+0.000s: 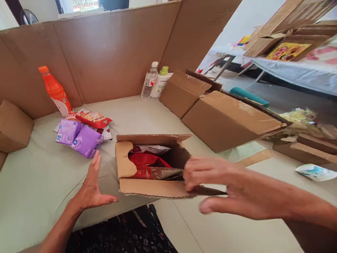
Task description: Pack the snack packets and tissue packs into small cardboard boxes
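A small open cardboard box (151, 188) stands at the table's front edge, its flaps spread outward. Inside it lie a red packet (147, 160), a white packet (152, 149) and a red-and-brown packet (158, 173). My right hand (213, 179) curls its fingers over the right end of the box, around a flap, with the thumb held apart below. To the left of the box, my left hand (91, 191) is open and empty, thumb and fingers spread. Just beyond its fingertips sit two purple tissue packs (88, 140), partly on a red snack packet (93, 120).
An orange drink bottle (56, 92) leans at the back left. A clear water bottle (149, 82) and a white bottle with a green cap (160, 83) stand before the tall cardboard wall (113, 52). A larger open carton (221, 121) is at right, a brown box (14, 126) at far left.
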`<action>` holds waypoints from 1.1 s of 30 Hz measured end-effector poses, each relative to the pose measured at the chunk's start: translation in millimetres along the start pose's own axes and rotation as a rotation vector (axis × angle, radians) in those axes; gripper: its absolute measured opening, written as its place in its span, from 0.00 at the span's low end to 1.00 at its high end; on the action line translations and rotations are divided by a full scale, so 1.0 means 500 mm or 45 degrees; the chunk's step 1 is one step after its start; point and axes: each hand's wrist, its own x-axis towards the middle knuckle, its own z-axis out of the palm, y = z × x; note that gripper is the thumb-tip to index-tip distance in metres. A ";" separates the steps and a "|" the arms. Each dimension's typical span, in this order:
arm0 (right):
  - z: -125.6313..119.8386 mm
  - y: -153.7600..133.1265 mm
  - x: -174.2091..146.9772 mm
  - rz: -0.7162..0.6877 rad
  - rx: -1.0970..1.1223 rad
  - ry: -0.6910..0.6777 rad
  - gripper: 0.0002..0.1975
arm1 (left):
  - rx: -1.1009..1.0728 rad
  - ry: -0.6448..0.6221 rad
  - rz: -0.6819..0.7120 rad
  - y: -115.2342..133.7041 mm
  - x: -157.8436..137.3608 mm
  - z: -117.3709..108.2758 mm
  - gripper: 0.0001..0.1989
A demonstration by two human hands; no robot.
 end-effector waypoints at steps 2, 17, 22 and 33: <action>-0.026 0.014 0.018 0.096 0.060 -0.028 0.18 | -0.169 -0.105 0.011 -0.004 0.026 0.023 0.68; 0.120 0.017 0.198 0.311 -0.795 -0.508 0.15 | -0.485 0.031 0.019 -0.024 0.075 0.123 0.69; 0.131 0.015 0.204 0.399 -0.624 -0.442 0.12 | -0.510 0.010 0.074 -0.032 0.077 0.130 0.69; 0.067 -0.015 0.190 0.623 -0.719 -0.187 0.13 | -0.494 0.031 0.044 -0.037 0.075 0.137 0.69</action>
